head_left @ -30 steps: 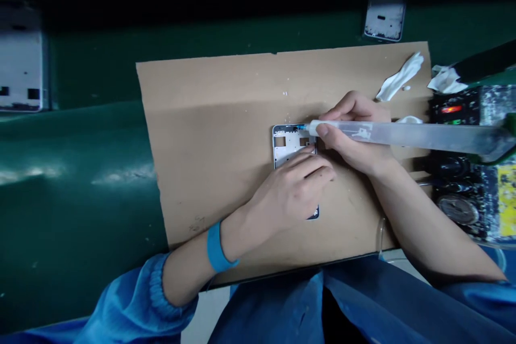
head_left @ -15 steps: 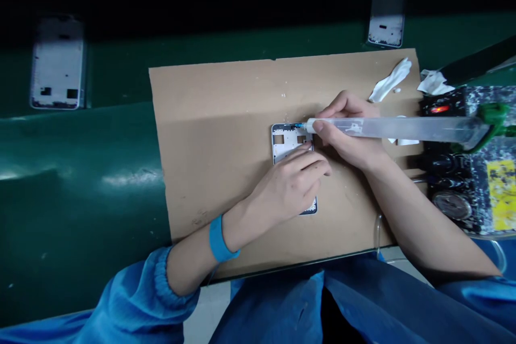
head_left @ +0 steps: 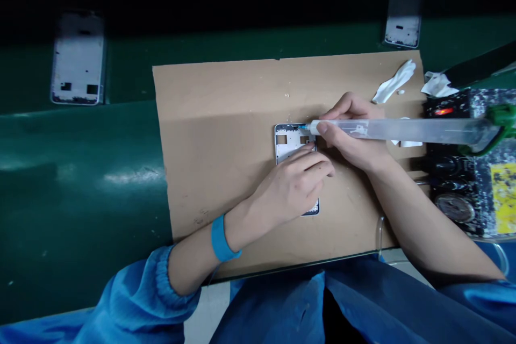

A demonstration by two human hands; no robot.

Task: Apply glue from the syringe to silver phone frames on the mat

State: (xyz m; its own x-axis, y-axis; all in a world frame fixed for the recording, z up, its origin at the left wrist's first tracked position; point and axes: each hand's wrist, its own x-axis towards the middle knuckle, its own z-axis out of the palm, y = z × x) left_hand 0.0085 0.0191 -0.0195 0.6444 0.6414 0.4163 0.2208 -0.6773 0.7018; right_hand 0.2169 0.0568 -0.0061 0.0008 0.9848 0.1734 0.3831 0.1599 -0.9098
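Observation:
A phone frame (head_left: 287, 149), pale inside with a dark rim and square cutouts, lies on a brown cardboard sheet (head_left: 217, 156). My left hand (head_left: 296, 183) rests across its middle, hiding much of it, with fingers closed on the frame. In my right hand (head_left: 350, 134) is a large translucent syringe (head_left: 419, 130) held near its front end, nearly level and pointing left. The blue needle tip of the syringe is at the top edge of the frame, near its right corner. A green cap and hose sit at the syringe's far right end.
Phone frames lie on the green surface at the upper left (head_left: 78, 59) and upper right (head_left: 404, 11). Crumpled white tissues (head_left: 395, 81) are at the cardboard's right. A speckled control box (head_left: 479, 193) with a gauge and red display stands at the right.
The frames at the upper left and upper right have shifted rightward in view, more than the cardboard. Both hands, the syringe and the held frame keep nearly the same arrangement.

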